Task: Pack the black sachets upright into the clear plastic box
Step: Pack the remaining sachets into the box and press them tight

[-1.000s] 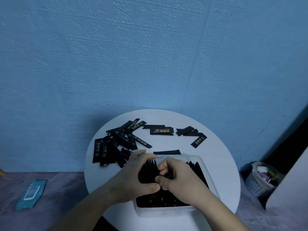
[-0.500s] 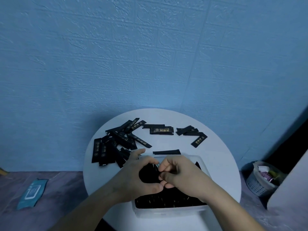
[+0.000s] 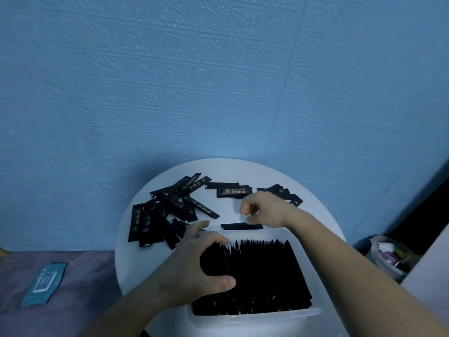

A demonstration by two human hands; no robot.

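Black sachets [image 3: 262, 271] stand upright in rows, filling the clear plastic box [image 3: 255, 317] at the near edge of the round white table [image 3: 315, 222]. The left hand [image 3: 192, 268] reaches in from the near left, thumb and fingers curled round a bunch of them at the box's left end. The right hand [image 3: 267, 210] stretches past the far rim, fingers bent down over a single sachet [image 3: 233, 226] lying flat just beyond the box. Whether they pinch it cannot be told. Loose sachets [image 3: 165, 210] lie scattered at the far left.

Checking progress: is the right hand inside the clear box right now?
No, the right hand is over the table beyond the far rim of the clear box, above a loose sachet.
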